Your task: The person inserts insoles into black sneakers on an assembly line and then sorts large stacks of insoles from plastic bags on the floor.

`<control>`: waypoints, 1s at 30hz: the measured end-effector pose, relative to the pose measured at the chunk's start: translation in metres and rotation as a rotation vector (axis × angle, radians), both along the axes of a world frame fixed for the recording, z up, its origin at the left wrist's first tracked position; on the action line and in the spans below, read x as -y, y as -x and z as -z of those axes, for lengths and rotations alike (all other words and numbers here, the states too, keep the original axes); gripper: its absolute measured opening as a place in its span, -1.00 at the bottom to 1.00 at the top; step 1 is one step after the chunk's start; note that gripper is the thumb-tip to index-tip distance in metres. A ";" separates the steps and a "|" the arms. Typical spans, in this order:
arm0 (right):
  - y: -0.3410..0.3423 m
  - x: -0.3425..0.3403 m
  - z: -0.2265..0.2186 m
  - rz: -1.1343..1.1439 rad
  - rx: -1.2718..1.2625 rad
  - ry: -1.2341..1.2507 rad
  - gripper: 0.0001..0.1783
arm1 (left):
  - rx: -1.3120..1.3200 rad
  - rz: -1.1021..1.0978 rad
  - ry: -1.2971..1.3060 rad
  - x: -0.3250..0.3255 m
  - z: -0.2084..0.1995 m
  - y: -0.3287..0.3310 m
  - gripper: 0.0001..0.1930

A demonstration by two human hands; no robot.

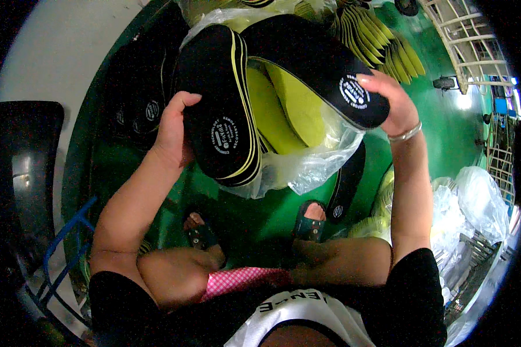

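Note:
My left hand (175, 130) is closed on the outer side of a small stack of black insoles (211, 92), whose edges show yellow-green layers. With my right hand (395, 104) I grip the heel end of another black insole (307, 55), thumb on its top near a round white print. The toe ends of the stack and this insole come close together at the top. Behind and below them, a clear plastic bag (333, 156) holds insoles with yellow-green undersides (289, 110). The fingers under both held pieces are mostly hidden.
More black insoles (142, 87) lie at the left, and one (348, 185) lies on the green floor (440, 133) near my right foot. Fanned yellow-green insoles (382, 43) are at the back right. Plastic bags (474, 202) and wheeled wire racks (469, 43) stand right; a black chair (32, 173) left.

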State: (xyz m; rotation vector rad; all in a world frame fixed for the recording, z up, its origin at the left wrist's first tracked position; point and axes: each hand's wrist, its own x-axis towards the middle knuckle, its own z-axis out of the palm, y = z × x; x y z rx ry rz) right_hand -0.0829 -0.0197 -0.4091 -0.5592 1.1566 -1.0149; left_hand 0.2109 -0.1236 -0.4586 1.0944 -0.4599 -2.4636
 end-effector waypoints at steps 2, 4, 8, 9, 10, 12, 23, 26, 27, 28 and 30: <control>-0.023 -0.006 0.012 0.097 -0.235 0.109 -0.62 | -0.105 -0.028 -0.038 0.000 0.005 0.000 -0.58; -0.060 -0.005 0.017 0.148 -0.361 0.234 -0.45 | -0.224 -0.086 -0.067 -0.001 0.006 -0.006 -0.55; -0.095 -0.004 0.031 0.080 -0.630 0.237 -0.39 | -0.163 -0.107 -0.011 -0.005 -0.010 0.001 -0.50; -0.100 -0.001 0.024 0.043 -0.591 0.161 -0.37 | -0.154 -0.097 0.031 -0.007 -0.012 0.001 -0.48; -0.110 -0.002 0.022 0.034 -0.654 0.236 -0.36 | -0.144 -0.086 0.071 -0.009 -0.013 0.000 -0.47; -0.130 -0.010 0.033 0.073 -0.554 0.293 -0.34 | -0.239 -0.065 0.039 -0.007 -0.009 -0.005 -0.47; -0.130 -0.014 0.047 -0.201 -0.647 0.412 -0.43 | -0.319 -0.051 0.071 0.000 0.014 -0.015 -0.51; -0.110 -0.011 0.072 -0.128 -0.659 0.310 -0.65 | -0.354 -0.048 -0.026 -0.003 0.012 -0.020 -0.52; -0.106 -0.009 0.082 -0.078 -0.564 0.101 -0.67 | -0.381 -0.041 -0.035 -0.004 0.012 -0.022 -0.53; -0.104 -0.006 0.100 -0.011 -0.413 -0.243 -0.69 | -0.414 -0.023 -0.042 -0.002 0.013 -0.021 -0.54; -0.108 -0.020 0.135 -0.505 -0.849 -0.261 -0.69 | -0.315 -0.058 0.048 0.001 0.017 -0.021 -0.55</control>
